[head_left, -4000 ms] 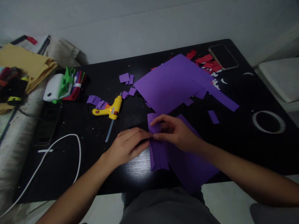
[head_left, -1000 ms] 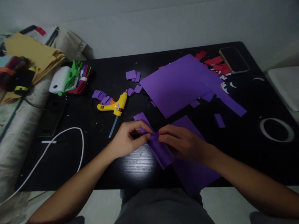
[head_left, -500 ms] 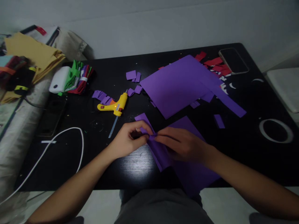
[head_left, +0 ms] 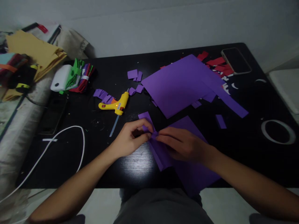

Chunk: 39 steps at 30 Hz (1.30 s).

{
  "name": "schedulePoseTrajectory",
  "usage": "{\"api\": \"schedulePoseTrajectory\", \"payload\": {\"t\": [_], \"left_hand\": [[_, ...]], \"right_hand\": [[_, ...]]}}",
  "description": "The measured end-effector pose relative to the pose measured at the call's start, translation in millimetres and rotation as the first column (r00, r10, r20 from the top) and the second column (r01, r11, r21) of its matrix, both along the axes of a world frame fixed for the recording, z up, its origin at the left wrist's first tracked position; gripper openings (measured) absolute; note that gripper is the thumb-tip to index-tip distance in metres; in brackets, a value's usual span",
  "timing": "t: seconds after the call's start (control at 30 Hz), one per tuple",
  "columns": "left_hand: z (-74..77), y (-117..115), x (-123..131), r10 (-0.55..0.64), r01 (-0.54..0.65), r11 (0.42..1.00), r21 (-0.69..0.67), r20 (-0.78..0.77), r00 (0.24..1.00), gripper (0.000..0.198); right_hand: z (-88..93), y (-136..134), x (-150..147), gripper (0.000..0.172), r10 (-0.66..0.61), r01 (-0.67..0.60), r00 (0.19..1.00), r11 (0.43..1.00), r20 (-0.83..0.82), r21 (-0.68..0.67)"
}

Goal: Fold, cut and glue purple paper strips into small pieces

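Near the front of the black table, my left hand pinches a small piece of purple paper between thumb and forefinger. My right hand closes its fingertips on the same piece from the other side. Beneath both hands runs a folded purple paper strip, slanting from upper left to lower right. Under my right hand and wrist lies a larger purple sheet, its lower corner over the table's front edge. A yellow glue gun, its small light glowing, rests left of centre with a clear glue stick sticking out.
Another purple sheet lies behind my hands over red scraps. Small purple pieces are scattered at the back. A phone and a white ring lie right. A white cable loops at left, near bundled coloured strips.
The whole view shifts slightly. Both hands stay together at the purple strip, and the small piece between their fingertips shows a little more.
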<state>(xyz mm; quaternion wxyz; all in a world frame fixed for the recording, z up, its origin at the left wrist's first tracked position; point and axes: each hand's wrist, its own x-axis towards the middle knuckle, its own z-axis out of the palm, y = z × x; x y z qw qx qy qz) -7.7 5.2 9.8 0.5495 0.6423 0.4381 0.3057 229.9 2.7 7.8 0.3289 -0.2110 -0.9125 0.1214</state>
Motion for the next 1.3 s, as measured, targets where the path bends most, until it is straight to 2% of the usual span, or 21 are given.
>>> {"api": "schedulePoseTrajectory", "payload": {"t": [0.27, 0.47, 0.63, 0.83, 1.07, 1.3], "left_hand": [[1.5, 1.4, 2.7, 0.049, -0.044, 0.993, -0.106, 0.051, 0.997, 0.008], [1.7, 3.0, 1.2, 0.01, 0.0, 0.988, -0.152, 0.067, 0.998, 0.01], [4.1, 3.6, 0.6, -0.005, 0.007, 0.982, -0.188, 0.011, 1.0, 0.012], [6.5, 3.7, -0.4, -0.06, 0.057, 0.954, -0.293, -0.001, 0.998, 0.015], [10.4, 5.3, -1.4, -0.089, 0.083, 0.953, -0.293, -0.008, 0.996, 0.014], [10.0, 6.6, 1.4, -0.061, 0.072, 0.969, -0.235, 0.056, 0.997, 0.012]], "right_hand": [[0.5, -1.4, 1.3, 0.024, 0.008, -0.008, 1.0, 1.0, 0.029, -0.01], [-3.2, -0.9, 0.1, 0.018, 0.029, -0.03, 0.999, 0.996, -0.022, -0.08], [-8.4, -0.4, 0.3, 0.026, 0.064, -0.076, 0.996, 0.977, -0.067, -0.197], [-10.3, -1.4, 0.8, 0.03, 0.06, -0.073, 0.996, 0.978, -0.072, -0.197], [-9.0, -1.8, 0.0, 0.027, 0.049, -0.063, 0.995, 0.983, -0.085, -0.175], [-9.3, -2.0, -1.0, 0.024, 0.045, -0.058, 0.995, 0.986, -0.087, -0.154]]}}
